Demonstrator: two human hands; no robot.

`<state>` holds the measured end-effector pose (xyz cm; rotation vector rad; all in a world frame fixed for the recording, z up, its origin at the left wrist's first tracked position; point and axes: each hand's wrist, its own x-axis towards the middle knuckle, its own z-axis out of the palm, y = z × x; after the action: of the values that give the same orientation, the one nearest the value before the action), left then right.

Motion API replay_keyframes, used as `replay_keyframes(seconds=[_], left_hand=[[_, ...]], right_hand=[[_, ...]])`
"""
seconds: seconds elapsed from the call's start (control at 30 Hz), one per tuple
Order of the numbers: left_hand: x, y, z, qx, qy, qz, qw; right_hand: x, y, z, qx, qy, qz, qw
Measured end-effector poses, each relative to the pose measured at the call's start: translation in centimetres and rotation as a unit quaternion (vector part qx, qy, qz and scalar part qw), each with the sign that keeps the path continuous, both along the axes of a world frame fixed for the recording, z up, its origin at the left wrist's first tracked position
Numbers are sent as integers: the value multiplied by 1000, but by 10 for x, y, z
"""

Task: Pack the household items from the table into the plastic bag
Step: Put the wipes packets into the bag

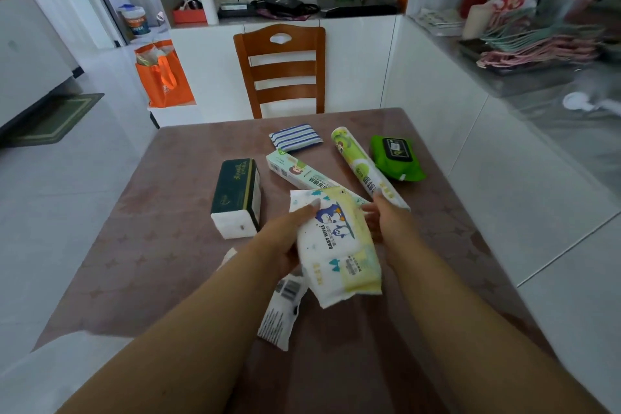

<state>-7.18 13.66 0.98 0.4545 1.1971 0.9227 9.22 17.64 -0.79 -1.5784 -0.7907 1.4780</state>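
At the centre of the frame, above the brown table [141,245], I hold a pack of baby wipes [336,245] up off the surface, tilted, its penguin print facing me. My left hand [285,242] grips its left edge, thumb lying across the upper front of the pack and the other fingers curled behind it, out of sight. My right hand [383,215] is at the pack's right edge; its fingers are partly hidden behind the wrapper, so I cannot tell whether they clasp it or only touch it.

Just below the wipes, a small white packet with a barcode [280,309] lies flat on the table. Left of centre stands a dark green tissue pack [237,191], its white end turned toward me. Behind my hands a long pale green box [299,171] runs diagonally, its near end hidden by the wipes. Beside it, to the right, a green-and-white roll [359,165] also lies diagonally, its lower end just beside my right fingers. Further right sits a bright green wet-wipe pouch [396,158] with a black lid. Toward the table's far edge lies a blue-and-white striped cloth [295,138], folded.

Beyond the table, a wooden chair [279,70] faces me, and an orange bag [163,74] stands on the floor at upper left. I cannot make out a plastic bag on the table.
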Motion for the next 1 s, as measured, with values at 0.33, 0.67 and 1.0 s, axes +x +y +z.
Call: replay_keyframes(seconds=[0.33,0.67,1.0], left_hand=[[23,65,-30,-34,-145,68,987],[17,94,-55,-25,-210,87,973],[13,89,-46,-26,-219,99,970]], right_hand=[[56,142,2,-49,-290,-117,949],[71,201,-34,-70,-200,-37,976],[58,194,25,103,44,-143,983]])
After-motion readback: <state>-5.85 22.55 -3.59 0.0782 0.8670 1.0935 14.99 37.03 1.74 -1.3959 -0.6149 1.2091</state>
